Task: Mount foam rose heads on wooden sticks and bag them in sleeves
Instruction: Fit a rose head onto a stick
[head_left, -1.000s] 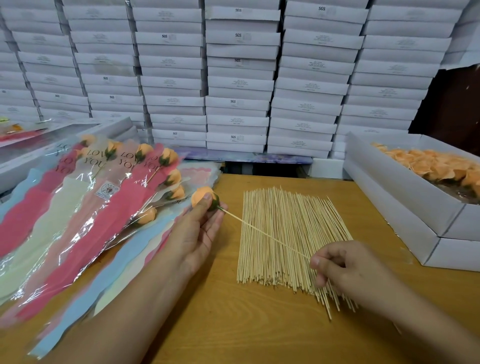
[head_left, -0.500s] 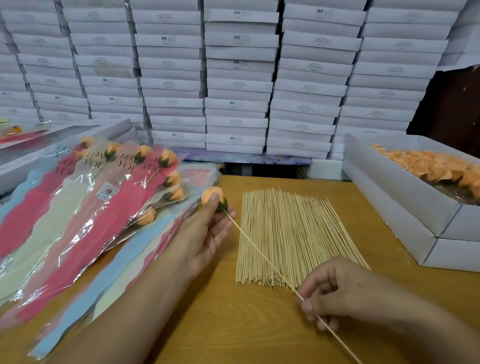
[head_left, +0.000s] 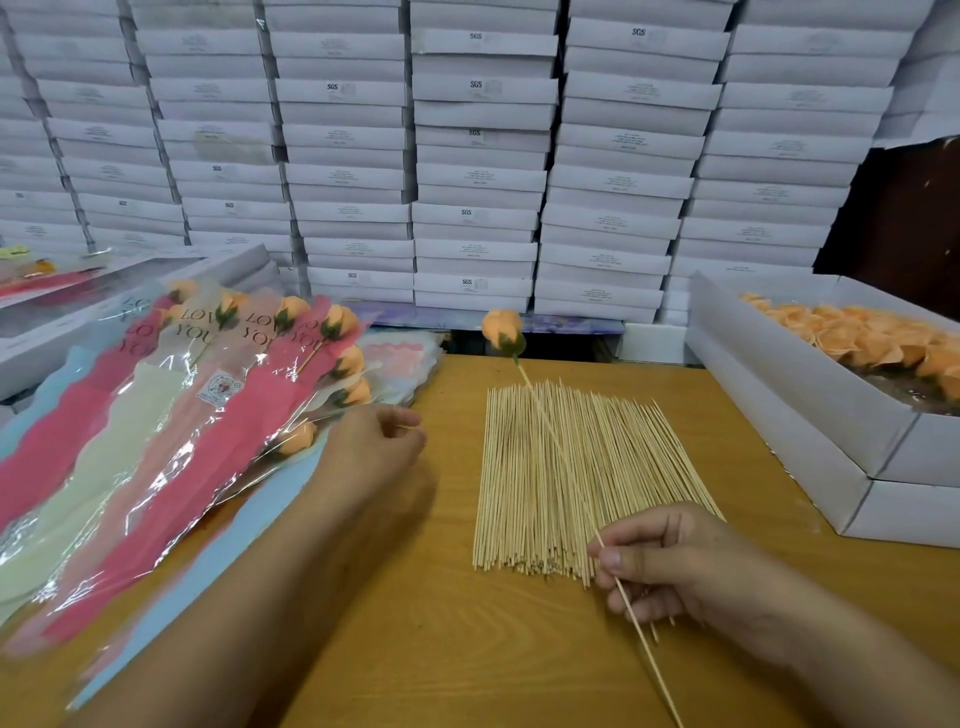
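On the far left, finished roses in printed sleeves (head_left: 171, 415) lie fanned across the wooden table (head_left: 415, 623), heads pointing away from the person — likely so that each new one can be slid on top without disturbing the stack. Unused sleeves (head_left: 400, 358) lie flat just beyond them, within reach of the left hand (head_left: 371, 452). That hand hovers at the edge of the pile, its fingers loosely curled; whether they pinch a sleeve edge cannot be told. To its right, the loose wooden sticks (head_left: 571, 478) are laid in one aligned bundle, which makes it easy to pick a single stick. Over them the mounted foam rose head (head_left: 503, 331) stands raised on its stick (head_left: 556, 441), tilted away from the person, probably to keep the bloom clear for bagging. The right hand (head_left: 670, 566) pinches that stick low down between thumb and forefinger, its tail projecting below. At the right sits an open box of rose heads (head_left: 810, 364) — the supply.
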